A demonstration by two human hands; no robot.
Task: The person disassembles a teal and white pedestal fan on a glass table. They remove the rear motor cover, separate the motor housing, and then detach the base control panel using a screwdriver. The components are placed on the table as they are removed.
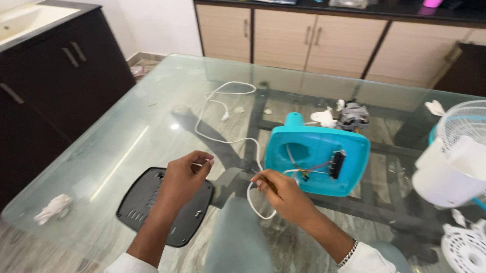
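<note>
Head view: left hand [184, 175] and right hand [281, 194] each pinch one white cord [221, 138]; one turquoise fan base [318, 156] beside them.

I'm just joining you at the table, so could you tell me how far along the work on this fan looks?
Done: the fan is apart. The dark base plate, white grille, small motor and rear guard lie separately on the glass table.
In hand: the left hand and right hand both pinch the white cord that runs into the open turquoise housing.
Left: the housing's wiring is exposed, and nothing is rejoined.
</note>
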